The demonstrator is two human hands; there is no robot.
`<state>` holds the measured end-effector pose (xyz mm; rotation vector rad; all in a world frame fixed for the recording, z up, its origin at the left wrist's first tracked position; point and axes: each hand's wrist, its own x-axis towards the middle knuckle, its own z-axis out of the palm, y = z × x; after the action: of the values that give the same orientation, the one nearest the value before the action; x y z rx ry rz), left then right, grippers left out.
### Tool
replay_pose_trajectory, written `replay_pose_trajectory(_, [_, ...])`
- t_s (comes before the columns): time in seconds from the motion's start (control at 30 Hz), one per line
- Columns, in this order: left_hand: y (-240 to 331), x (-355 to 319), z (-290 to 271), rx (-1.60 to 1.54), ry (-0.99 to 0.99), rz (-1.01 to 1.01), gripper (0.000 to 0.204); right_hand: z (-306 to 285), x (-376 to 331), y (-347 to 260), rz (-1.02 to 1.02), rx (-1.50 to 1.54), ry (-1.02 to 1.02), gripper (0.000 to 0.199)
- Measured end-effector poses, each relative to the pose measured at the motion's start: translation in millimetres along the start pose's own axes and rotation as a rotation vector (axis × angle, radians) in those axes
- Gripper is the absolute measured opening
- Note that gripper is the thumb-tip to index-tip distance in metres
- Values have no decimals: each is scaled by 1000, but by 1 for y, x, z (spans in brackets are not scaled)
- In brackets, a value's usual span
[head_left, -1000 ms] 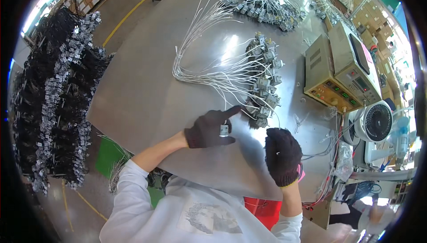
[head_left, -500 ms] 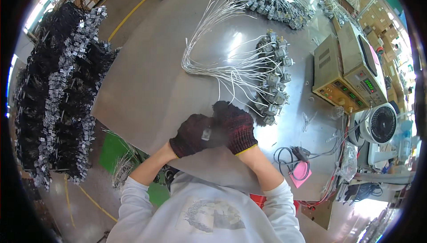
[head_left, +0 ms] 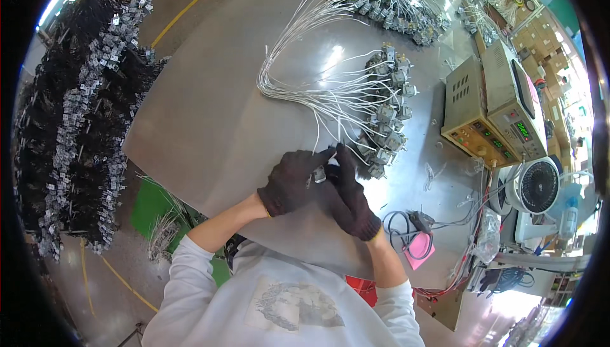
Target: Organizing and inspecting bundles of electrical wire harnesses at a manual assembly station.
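Note:
Both my hands wear dark knit gloves and meet over the near part of the metal table. A small grey plug (head_left: 319, 174) shows at the fingers of my left hand (head_left: 289, 183), which is closed on it. My right hand (head_left: 348, 197) lies against it with fingers bent together, its fingertips near the ends of white cables; what it pinches is hidden. Just beyond the hands, a bundle of white cables (head_left: 286, 95) fans to the right into a row of grey plugs (head_left: 389, 115).
Another heap of plugs (head_left: 406, 20) lies at the far side of the metal table (head_left: 197, 105). On the right stand two bench instruments (head_left: 492, 108), a small fan (head_left: 539, 185) and a pink pad (head_left: 419, 250) with a coiled lead. Black cables with plugs (head_left: 76, 137) hang at left.
My hands have turned and shifted; the right-hand fingers now point up beside the left, and the small grey plug shows between the hands. The whole view has shifted slightly.

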<state>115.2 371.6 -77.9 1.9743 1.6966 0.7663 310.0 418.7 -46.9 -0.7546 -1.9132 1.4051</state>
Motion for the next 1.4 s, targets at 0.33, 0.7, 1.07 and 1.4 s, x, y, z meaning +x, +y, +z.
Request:
replay_pose_trajectory(0.33, [-19, 13, -23, -385, -227, -87, 50, -51, -11, -20, -66, -1159, 321, 32])
replay_pose_trajectory(0.7, [-2, 9, 3, -299, 100, -152, 96, -34, 4, 10, 189, -1077, 170, 29])
replay_pose_trajectory(1.07, [-21, 32, 2, -261, 134, 263, 78, -4, 32, 18, 105, -823, 142, 24])
replay_pose_trajectory(1.4, [-22, 31, -18, -347, 38, 162, 56, -4, 16, -1, 72, -522, 116, 40])
